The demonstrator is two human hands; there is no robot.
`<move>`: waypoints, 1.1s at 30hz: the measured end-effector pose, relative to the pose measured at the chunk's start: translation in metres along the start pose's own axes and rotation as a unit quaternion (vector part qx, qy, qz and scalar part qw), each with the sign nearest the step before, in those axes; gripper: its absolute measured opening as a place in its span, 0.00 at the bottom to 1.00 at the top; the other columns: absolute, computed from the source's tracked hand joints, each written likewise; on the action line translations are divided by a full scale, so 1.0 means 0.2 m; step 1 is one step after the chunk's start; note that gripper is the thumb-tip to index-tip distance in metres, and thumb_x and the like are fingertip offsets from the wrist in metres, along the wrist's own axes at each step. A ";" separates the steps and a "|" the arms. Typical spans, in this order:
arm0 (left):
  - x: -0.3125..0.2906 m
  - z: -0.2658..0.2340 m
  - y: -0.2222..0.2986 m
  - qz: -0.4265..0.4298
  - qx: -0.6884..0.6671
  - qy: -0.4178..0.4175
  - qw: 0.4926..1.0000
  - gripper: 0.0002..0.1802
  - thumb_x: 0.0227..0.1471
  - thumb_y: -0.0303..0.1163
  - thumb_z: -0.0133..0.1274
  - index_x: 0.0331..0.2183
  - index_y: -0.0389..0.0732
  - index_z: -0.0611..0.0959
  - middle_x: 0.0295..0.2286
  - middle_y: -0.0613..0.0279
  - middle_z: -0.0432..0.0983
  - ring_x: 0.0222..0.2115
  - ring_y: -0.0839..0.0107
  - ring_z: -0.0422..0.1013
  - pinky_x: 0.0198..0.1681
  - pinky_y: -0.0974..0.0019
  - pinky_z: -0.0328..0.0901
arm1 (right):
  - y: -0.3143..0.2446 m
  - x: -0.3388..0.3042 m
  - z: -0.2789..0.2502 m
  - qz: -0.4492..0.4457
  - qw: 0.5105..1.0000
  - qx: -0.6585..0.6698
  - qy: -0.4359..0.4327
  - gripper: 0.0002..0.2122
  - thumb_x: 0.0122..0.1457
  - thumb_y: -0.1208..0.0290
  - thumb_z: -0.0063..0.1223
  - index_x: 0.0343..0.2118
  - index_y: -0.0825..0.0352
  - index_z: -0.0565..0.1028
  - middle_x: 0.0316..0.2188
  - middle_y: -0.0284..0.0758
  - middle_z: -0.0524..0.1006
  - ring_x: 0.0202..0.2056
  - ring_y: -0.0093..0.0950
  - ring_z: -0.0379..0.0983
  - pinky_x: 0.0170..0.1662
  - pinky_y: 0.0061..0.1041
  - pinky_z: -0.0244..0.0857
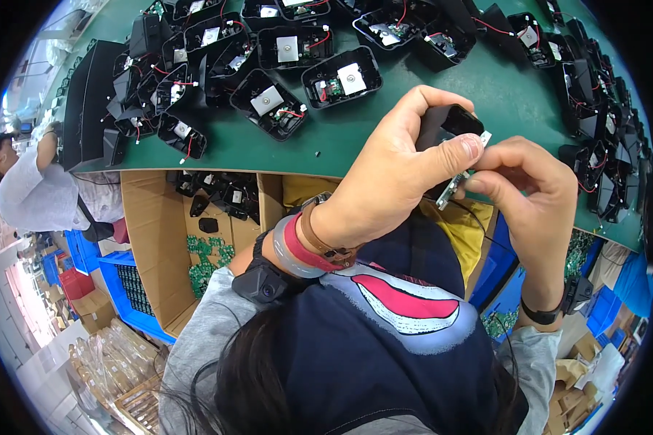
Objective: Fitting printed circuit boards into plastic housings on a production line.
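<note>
My left hand [395,163] is wrapped round a small black plastic housing [442,122], its thumb lying across the open side. A narrow green circuit board [450,191] sticks out of the housing's near end. Against that board, my right hand [533,177] pinches with thumb and index finger; the exact spot of contact is partly hidden by the fingers. Between both hands a small white piece [485,137] shows at the housing's edge. A thin dark cable [479,217] hangs down below the board.
Several open black housings [341,78] with boards and red wires lie across the green table [384,80], more along its right side. Under the table edge, a cardboard box [152,246] holds housings and green boards. Blue crates [127,290] stand lower left. Another person [36,181] sits at far left.
</note>
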State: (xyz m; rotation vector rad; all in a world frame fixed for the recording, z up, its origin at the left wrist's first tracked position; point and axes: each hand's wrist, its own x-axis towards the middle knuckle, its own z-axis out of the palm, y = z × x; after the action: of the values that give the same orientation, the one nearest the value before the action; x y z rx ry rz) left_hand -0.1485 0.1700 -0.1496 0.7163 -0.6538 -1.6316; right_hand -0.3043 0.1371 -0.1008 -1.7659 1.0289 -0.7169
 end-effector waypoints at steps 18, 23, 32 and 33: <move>0.00 0.02 0.00 -0.014 -0.116 0.008 0.993 0.21 0.52 0.31 0.50 0.47 0.37 0.65 0.42 0.58 0.67 0.39 0.68 0.69 0.43 0.65 0.66 | 0.02 -0.08 0.15 -0.007 0.980 0.149 0.130 0.21 0.46 0.83 0.57 0.46 0.71 0.69 0.37 0.31 0.66 0.34 0.16 0.62 0.32 0.12 0.60; -0.01 0.04 0.00 -0.003 -0.148 0.016 0.989 0.19 0.51 0.28 0.52 0.44 0.37 0.66 0.35 0.60 0.70 0.35 0.76 0.69 0.38 0.72 0.67 | 0.05 -0.09 0.12 0.001 0.963 0.244 0.112 0.20 0.47 0.85 0.56 0.45 0.75 0.68 0.36 0.31 0.66 0.34 0.16 0.63 0.33 0.12 0.63; -0.02 0.02 -0.03 0.043 -0.045 0.019 0.998 0.19 0.55 0.39 0.48 0.44 0.38 0.67 0.34 0.63 0.68 0.34 0.80 0.67 0.38 0.75 0.65 | 0.03 -0.09 0.12 0.032 0.951 0.273 0.140 0.14 0.48 0.85 0.55 0.40 0.74 0.69 0.32 0.32 0.72 0.33 0.17 0.69 0.32 0.12 0.64; -0.02 0.03 -0.03 0.016 -0.102 0.007 0.995 0.20 0.56 0.43 0.44 0.43 0.38 0.67 0.33 0.63 0.68 0.34 0.80 0.66 0.38 0.76 0.64 | 0.02 -0.08 0.10 0.047 0.950 0.283 0.126 0.14 0.49 0.84 0.54 0.40 0.73 0.69 0.31 0.32 0.72 0.32 0.16 0.69 0.30 0.11 0.64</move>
State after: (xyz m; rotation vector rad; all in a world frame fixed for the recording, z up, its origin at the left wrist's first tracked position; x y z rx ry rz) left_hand -0.1565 0.1748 -0.1508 0.5649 -0.4764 -1.6353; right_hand -0.2980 0.1595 -0.1132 -1.1430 0.9438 -1.0726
